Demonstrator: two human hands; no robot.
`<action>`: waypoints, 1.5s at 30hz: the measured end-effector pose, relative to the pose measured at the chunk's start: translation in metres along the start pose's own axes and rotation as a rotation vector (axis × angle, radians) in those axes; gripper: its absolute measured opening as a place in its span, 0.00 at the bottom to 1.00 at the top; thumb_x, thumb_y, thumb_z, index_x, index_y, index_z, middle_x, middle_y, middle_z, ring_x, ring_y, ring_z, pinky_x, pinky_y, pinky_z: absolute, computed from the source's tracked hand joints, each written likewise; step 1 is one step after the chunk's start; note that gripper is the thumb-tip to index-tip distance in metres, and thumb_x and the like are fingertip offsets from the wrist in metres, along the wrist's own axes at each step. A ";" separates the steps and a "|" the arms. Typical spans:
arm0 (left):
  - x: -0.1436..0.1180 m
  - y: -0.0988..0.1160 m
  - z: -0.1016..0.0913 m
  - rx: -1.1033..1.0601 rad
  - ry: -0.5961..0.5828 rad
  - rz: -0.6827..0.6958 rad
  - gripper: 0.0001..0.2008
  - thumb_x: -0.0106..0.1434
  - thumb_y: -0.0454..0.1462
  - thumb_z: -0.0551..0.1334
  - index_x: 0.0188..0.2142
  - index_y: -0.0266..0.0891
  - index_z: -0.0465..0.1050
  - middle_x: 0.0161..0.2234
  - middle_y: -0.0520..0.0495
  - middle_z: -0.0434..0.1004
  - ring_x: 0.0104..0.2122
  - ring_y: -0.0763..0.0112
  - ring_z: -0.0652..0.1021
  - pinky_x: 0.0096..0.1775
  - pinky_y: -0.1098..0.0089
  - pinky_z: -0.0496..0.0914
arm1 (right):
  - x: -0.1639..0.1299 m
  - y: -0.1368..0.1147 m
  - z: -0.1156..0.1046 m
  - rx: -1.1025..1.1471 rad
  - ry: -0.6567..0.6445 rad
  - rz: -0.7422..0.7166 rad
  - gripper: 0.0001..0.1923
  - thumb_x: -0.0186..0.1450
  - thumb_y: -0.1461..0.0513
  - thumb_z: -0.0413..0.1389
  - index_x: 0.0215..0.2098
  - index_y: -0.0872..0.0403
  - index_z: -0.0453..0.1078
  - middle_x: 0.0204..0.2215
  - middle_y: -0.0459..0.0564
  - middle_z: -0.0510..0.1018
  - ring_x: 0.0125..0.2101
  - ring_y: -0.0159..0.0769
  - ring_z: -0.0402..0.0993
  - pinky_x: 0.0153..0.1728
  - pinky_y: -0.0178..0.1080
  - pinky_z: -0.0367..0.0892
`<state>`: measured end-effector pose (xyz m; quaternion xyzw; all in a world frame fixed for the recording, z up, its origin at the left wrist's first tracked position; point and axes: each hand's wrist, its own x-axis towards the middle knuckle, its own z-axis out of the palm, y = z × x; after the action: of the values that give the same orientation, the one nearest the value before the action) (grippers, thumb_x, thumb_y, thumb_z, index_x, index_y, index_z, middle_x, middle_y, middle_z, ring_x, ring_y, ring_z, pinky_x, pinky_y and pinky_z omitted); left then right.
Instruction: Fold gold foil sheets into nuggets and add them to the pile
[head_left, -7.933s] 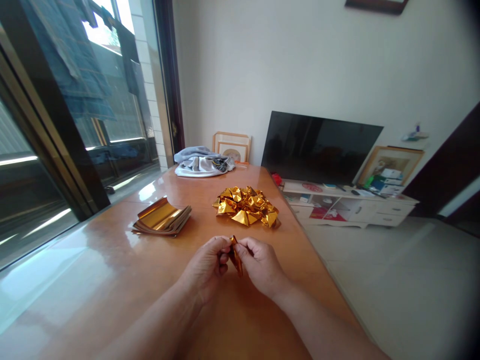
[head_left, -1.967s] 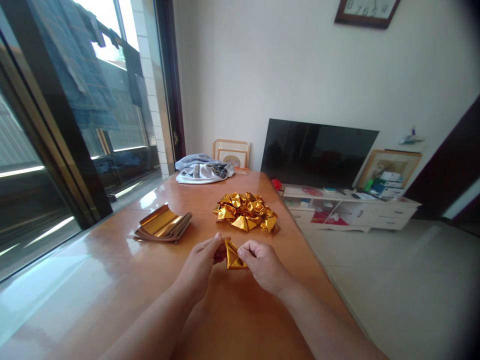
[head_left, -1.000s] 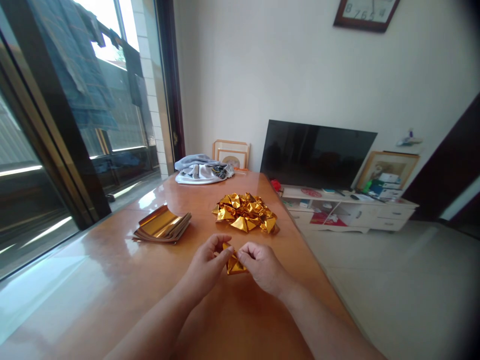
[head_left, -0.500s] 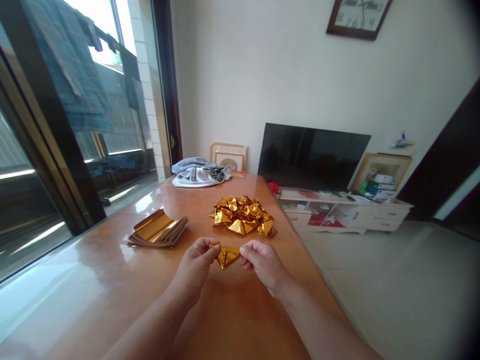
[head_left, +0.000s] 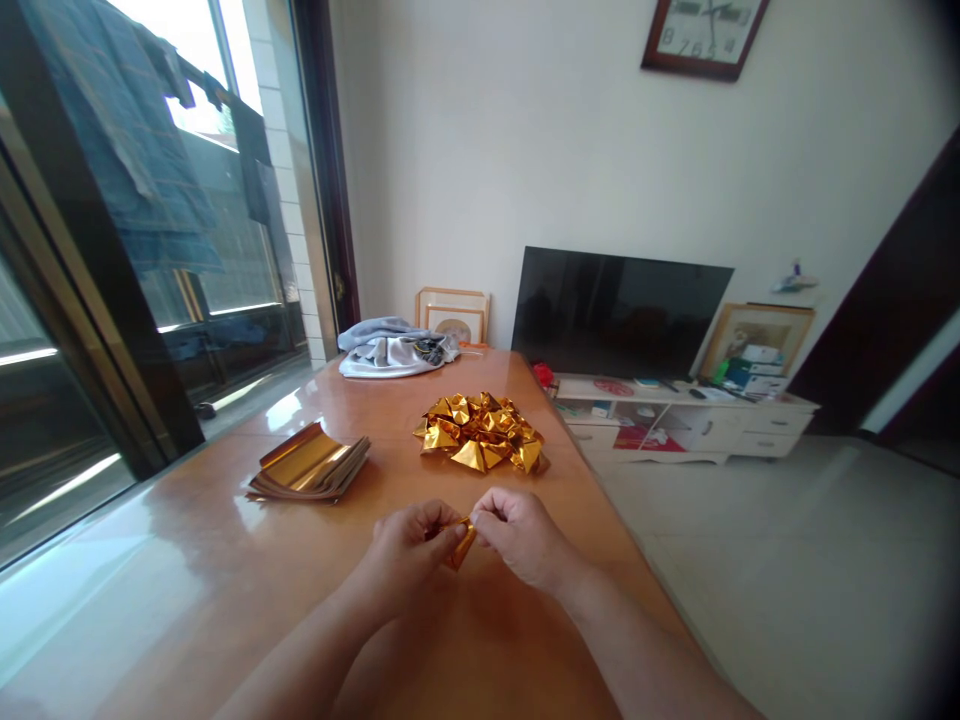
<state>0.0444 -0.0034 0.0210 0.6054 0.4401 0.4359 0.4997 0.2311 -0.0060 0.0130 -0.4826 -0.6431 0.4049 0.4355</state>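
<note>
Between my two hands is a piece of folded gold foil paper [head_left: 461, 548], held just above the table and partly hidden by fingers. My left hand [head_left: 417, 548] pinches its left side between thumb and fingers. On the other side, my right hand [head_left: 521, 532] is closed with thumb and fingertips on the upper right corner. Beyond my hands lies a pile of folded gold foil pieces [head_left: 480, 432]. To the left, a stack of gold foil sheets [head_left: 309, 464] rests with its edges curled up.
The glossy wooden table [head_left: 187, 600] runs away from me. A bundle of grey-blue cloth [head_left: 397, 350] sits at its far end. A television [head_left: 619, 315] stands on a low white cabinet [head_left: 750, 425] to the right. Glass doors line the left side.
My hands have come closer together and slightly lower. The foil piece, stretched out as a triangle before, now shows as a narrower, bent shape. The view has shifted slightly.
</note>
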 end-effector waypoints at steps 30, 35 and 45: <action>-0.003 0.006 -0.010 -0.284 -0.204 -0.226 0.14 0.54 0.44 0.72 0.34 0.35 0.77 0.26 0.52 0.73 0.24 0.77 0.68 0.28 0.75 0.59 | -0.003 -0.011 0.001 0.482 -0.080 0.090 0.07 0.63 0.60 0.60 0.34 0.57 0.73 0.27 0.47 0.77 0.27 0.30 0.67 0.33 0.35 0.63; 0.001 0.002 -0.005 -0.201 -0.072 -0.133 0.14 0.55 0.44 0.71 0.32 0.35 0.76 0.25 0.52 0.73 0.25 0.75 0.69 0.28 0.75 0.62 | 0.000 -0.006 0.006 0.278 0.181 -0.054 0.05 0.63 0.61 0.60 0.35 0.54 0.70 0.27 0.42 0.72 0.28 0.31 0.65 0.30 0.34 0.62; 0.004 -0.014 -0.005 0.196 0.073 0.117 0.14 0.59 0.46 0.66 0.33 0.38 0.80 0.25 0.49 0.77 0.27 0.68 0.75 0.30 0.73 0.67 | -0.005 -0.007 0.019 -0.041 0.250 -0.206 0.05 0.65 0.61 0.57 0.33 0.53 0.74 0.29 0.45 0.78 0.30 0.35 0.72 0.33 0.35 0.67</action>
<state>0.0392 0.0028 0.0081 0.6596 0.4626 0.4410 0.3956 0.2119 -0.0144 0.0136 -0.4695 -0.6382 0.2816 0.5412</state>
